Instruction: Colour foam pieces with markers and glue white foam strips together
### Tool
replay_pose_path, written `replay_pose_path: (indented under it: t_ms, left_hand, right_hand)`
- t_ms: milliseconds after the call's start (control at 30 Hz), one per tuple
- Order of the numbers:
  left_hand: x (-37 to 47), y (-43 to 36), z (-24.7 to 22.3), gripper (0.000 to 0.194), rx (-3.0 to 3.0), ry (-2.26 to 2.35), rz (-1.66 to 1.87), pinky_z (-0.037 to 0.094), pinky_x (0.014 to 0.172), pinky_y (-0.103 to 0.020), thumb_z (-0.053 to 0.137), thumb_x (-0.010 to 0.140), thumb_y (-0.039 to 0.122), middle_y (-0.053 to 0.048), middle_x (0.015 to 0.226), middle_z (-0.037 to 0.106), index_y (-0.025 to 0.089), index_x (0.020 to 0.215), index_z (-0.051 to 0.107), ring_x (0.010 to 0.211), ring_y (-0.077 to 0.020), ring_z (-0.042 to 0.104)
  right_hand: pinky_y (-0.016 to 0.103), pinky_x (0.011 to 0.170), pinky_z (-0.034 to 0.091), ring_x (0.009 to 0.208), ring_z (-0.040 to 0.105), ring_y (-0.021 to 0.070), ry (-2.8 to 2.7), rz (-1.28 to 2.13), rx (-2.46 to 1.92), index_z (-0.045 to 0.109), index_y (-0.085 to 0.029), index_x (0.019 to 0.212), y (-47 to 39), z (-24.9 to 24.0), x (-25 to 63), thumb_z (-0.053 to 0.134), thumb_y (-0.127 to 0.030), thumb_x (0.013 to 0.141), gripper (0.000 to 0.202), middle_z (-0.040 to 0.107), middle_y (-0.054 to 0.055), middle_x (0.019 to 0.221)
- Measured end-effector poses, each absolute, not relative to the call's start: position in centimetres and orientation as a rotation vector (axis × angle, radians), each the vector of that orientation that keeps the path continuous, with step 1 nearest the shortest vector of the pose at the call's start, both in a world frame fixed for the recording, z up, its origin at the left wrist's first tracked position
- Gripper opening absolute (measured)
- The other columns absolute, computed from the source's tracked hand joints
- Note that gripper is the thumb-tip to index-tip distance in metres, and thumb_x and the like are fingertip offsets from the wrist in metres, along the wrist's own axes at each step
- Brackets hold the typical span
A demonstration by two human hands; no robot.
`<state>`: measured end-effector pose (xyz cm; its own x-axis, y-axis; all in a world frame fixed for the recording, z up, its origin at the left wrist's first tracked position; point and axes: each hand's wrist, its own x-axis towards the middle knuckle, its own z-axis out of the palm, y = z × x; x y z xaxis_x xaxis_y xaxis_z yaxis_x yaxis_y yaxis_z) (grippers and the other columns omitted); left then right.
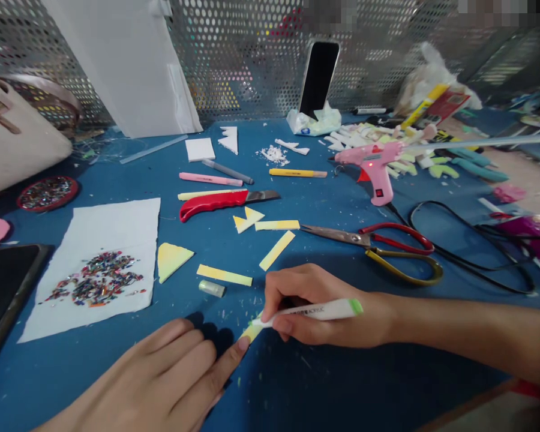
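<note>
My right hand (315,306) is closed around a white marker (324,311) with a green end, its tip touching a small yellow-green strip (252,331) on the blue table. The index fingertip of my left hand (184,366) presses on the near end of that strip; the other fingers are curled, with the thumb mostly hidden. A greenish clear cap (212,288) lies just beyond, beside a yellow-green strip (225,275). Farther off are another strip (277,251), a flat yellow strip (277,225), a notched yellow piece (248,219) and a yellow-green wedge (173,261).
Scissors (360,237), a red-handled knife (220,201) and a pink glue gun (378,168) with a black cable lie beyond my hands. White paper (112,225) holding small beads is at left, near a dark tablet (9,288). A phone (319,78) stands at the back.
</note>
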<state>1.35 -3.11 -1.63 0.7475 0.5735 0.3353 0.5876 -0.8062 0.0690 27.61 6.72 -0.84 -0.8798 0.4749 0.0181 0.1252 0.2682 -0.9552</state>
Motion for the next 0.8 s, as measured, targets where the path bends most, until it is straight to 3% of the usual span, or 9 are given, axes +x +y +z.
replay_pose_path:
  t_ms: [100,233,333,433,800]
  left_hand:
    - [1.10,-3.27,-1.80,0.042,-2.899,-0.937,-0.509,0.040,0.089,-0.035,0.028,0.106,0.009,0.001,0.085,0.068,0.017,0.128,0.064,0.078,-0.0160,0.062]
    - [0.91,-3.43,-1.97,0.044,-2.910,-0.955,-0.486,0.041,0.090,-0.034,0.029,0.104,0.006,0.002,0.085,0.068,0.017,0.132,0.062,0.079,-0.0163,0.061]
    - [0.99,-3.44,-2.09,0.044,-2.910,-0.951,-0.510,0.041,0.088,-0.034,0.029,0.104,0.006,0.001,0.085,0.068,0.017,0.131,0.063,0.078,-0.0161,0.061]
    - [0.99,-3.41,-2.22,0.045,-2.924,-0.970,-0.489,0.039,0.090,-0.035,0.029,0.104,0.006,0.001,0.085,0.067,0.018,0.134,0.061,0.080,-0.0168,0.061]
    - [0.61,-3.25,-2.11,0.045,-2.987,-0.890,-0.454,0.032,0.094,-0.038,0.028,0.104,0.006,0.000,0.088,0.066,0.013,0.136,0.059,0.081,-0.0180,0.058]
  right_hand:
    - [0.016,0.057,0.038,0.059,0.053,0.0067,-2.240,1.670,-0.538,0.058,-0.015,0.079,6.75,-0.79,27.63,0.062,-0.027,0.093,0.019,0.060,-0.003,0.067]
    - [0.015,0.056,0.039,0.060,0.054,0.0062,-2.199,1.728,-0.574,0.059,-0.015,0.086,6.77,-0.81,27.67,0.062,-0.028,0.094,0.015,0.062,-0.002,0.071]
    - [0.015,0.056,0.037,0.058,0.051,0.0056,-2.227,1.697,-0.537,0.056,-0.015,0.077,6.76,-0.79,27.70,0.062,-0.027,0.094,0.021,0.058,-0.004,0.066]
    - [0.014,0.057,0.038,0.060,0.053,0.0056,-2.205,1.732,-0.581,0.059,-0.015,0.085,6.74,-0.74,27.73,0.062,-0.025,0.094,0.014,0.061,-0.003,0.070]
    - [0.014,0.054,0.033,0.058,0.044,0.0046,-2.191,1.723,-0.586,0.054,-0.015,0.077,6.77,-0.71,27.75,0.063,-0.024,0.092,0.020,0.052,-0.005,0.065]
